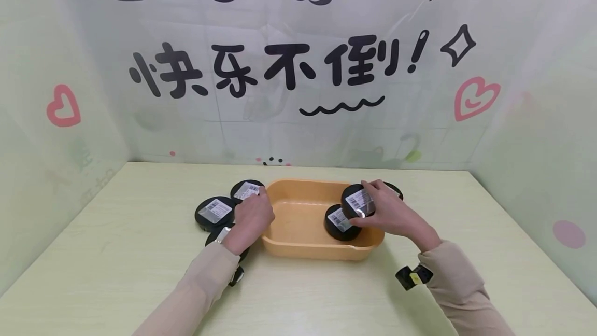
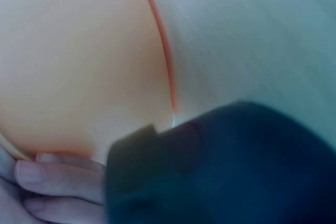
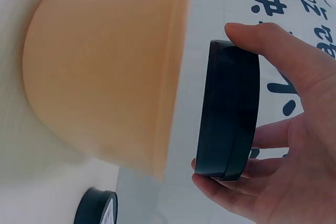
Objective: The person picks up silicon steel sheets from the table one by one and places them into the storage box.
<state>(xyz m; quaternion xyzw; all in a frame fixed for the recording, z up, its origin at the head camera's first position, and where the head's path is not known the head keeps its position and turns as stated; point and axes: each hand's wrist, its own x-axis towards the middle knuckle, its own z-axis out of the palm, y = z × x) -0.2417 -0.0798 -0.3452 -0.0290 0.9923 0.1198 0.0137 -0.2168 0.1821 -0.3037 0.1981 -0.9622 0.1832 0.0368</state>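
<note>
Head view: orange basin (image 1: 298, 217) sits on the pale table (image 1: 116, 253); used as landmark throughout. Right hand (image 1: 391, 212) above the basin's right part, pinching a held disc (image 1: 358, 201) by its edge: a flat black round thing with a white printed label. Right wrist view agrees: thumb on one side of the disc's edge, fingertips on the opposite side, disc clear of the basin wall and tilted on edge in that view.

Second disc (image 1: 338, 226) inside the basin, toward its right end, label up, partly overlapped in the head view by the held one. Another, the outer disc (image 1: 397, 190), outside the basin to its right, mostly hidden behind the right hand.

Left hand (image 1: 254, 217) at the basin's left rim, fingers bent; whether it grips the rim, the disc beside it or nothing, cannot tell. Left wrist view blurred, a dark shape covering much of it.

Left of the basin, three more labelled discs: far disc (image 1: 245, 190) just beside the rim and the left hand, leftmost disc (image 1: 214, 212) farther out, near disc (image 1: 217, 236) partly under the left forearm in view.

Behind the basin, a printed backdrop (image 1: 280, 139) with black lettering.
</note>
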